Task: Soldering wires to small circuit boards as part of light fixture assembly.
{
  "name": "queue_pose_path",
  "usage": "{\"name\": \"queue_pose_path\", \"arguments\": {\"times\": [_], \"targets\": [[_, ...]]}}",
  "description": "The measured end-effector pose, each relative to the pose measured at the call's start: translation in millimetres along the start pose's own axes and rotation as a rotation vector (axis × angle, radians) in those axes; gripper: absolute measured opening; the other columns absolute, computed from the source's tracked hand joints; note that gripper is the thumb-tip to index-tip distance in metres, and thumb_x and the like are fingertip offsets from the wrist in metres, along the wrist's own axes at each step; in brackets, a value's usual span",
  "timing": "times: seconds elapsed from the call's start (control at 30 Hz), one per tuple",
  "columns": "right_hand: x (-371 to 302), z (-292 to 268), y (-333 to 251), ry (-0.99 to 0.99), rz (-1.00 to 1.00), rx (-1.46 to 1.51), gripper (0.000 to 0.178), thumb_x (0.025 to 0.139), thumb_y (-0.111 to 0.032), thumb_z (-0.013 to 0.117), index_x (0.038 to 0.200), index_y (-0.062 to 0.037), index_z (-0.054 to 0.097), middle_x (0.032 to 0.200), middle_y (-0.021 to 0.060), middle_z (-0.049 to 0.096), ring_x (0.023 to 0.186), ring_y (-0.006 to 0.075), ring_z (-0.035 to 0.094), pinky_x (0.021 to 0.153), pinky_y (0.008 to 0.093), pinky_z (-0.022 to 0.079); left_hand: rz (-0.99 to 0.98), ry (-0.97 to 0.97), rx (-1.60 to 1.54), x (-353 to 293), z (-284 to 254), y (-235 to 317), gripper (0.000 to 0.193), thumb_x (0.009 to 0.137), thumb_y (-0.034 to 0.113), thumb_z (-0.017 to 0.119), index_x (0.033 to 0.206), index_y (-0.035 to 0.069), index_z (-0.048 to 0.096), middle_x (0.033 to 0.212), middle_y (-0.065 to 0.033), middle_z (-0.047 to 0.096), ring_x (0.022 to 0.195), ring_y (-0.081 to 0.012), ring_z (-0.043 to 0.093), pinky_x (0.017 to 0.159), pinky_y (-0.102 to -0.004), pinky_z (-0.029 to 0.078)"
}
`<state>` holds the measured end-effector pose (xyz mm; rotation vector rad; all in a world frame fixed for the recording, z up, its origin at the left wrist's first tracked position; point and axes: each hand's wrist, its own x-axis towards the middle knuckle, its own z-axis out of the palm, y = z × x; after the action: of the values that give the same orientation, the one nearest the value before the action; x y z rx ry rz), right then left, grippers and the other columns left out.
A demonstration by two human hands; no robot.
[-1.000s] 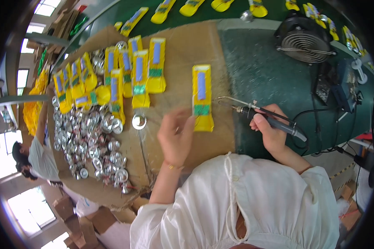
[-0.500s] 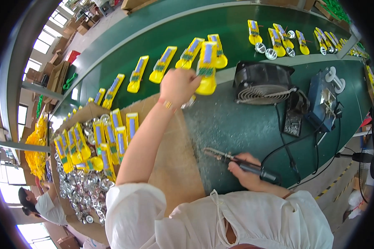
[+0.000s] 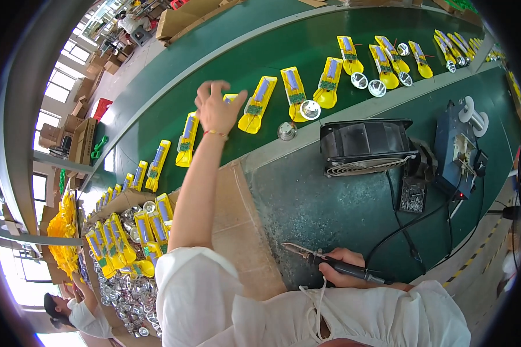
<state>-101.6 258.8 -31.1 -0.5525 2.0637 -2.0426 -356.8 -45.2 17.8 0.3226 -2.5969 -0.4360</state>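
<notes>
A part-hidden yellow casing (image 3: 230,97) on the belt (image 3: 295,46) is apparently reached for by the left hand (image 3: 215,111), fingers spread; a pinch seems called for. The soldering iron (image 3: 358,272) is gripped by the right hand (image 3: 341,279).

The surface (image 3: 289,173) lies open between the fan (image 3: 362,144) and the iron (image 3: 353,270) in the right hand (image 3: 342,266), with only specks (image 3: 315,214) on it. The fan blocks the straight way from there to the belt (image 3: 272,55); just left of it, a reflector (image 3: 286,131) sits at the belt's edge. Cords (image 3: 410,244) cross the surface farther right. Yellow pieces (image 3: 257,107) flank the left hand (image 3: 217,110), with bare belt beyond them.
</notes>
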Motion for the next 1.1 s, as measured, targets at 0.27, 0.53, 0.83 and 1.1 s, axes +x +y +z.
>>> {"name": "queue_pose_path", "arguments": {"times": [0.27, 0.53, 0.83, 1.1], "targets": [[-13, 11, 0, 0.116, 0.12, -0.095, 0.016, 0.072, -0.01, 0.07, 0.081, -0.0025, 0.06, 0.064, 0.0064, 0.061, 0.055, 0.0115, 0.058, 0.051, 0.0247, 0.045, -0.089, -0.354, 0.074, -48, 10, -24, 0.028, 0.079, 0.035, 0.053, 0.094, 0.016, 0.067, 0.131, -0.0066, 0.037, 0.112, -0.0321, 0.041, 0.089, -0.0415, 0.04], [-15, 13, 2, 0.175, 0.243, 0.031, 0.014, 0.078, -0.008, 0.064, 0.085, 0.0001, 0.055, 0.067, 0.0064, 0.061, 0.061, 0.0092, 0.057, 0.055, 0.0238, 0.046, -0.098, -0.187, -0.009, -214, -103, -24, 0.023, 0.079, 0.022, 0.053, 0.088, 0.006, 0.067, 0.123, -0.014, 0.044, 0.101, -0.0333, 0.048, 0.085, -0.0419, 0.042], [-8, 13, 0, 0.266, 0.106, 0.053, 0.014, 0.085, -0.013, 0.057, 0.088, 0.0002, 0.055, 0.066, 0.0049, 0.057, 0.055, 0.0074, 0.05, 0.05, 0.0184, 0.039, -0.103, -0.03, 0.05, -359, -170, 16, 0.016, 0.071, 0.02, 0.063, 0.063, 0.006, 0.062, 0.124, -0.0152, 0.045, 0.115, -0.0331, 0.04, 0.091, -0.0461, 0.031], [-21, 20, -5, 0.262, 0.09, 0.085, 0.014, 0.085, -0.013, 0.058, 0.089, 0.0003, 0.055, 0.067, 0.0051, 0.057, 0.055, 0.0073, 0.05, 0.05, 0.0177, 0.039, -0.113, 0.038, 0.502, -391, -221, -68, 0.016, 0.069, 0.011, 0.063, 0.085, 0.012, 0.059, 0.099, -0.0087, 0.052, 0.1, -0.028, 0.047, 0.084, -0.0393, 0.037]]}}
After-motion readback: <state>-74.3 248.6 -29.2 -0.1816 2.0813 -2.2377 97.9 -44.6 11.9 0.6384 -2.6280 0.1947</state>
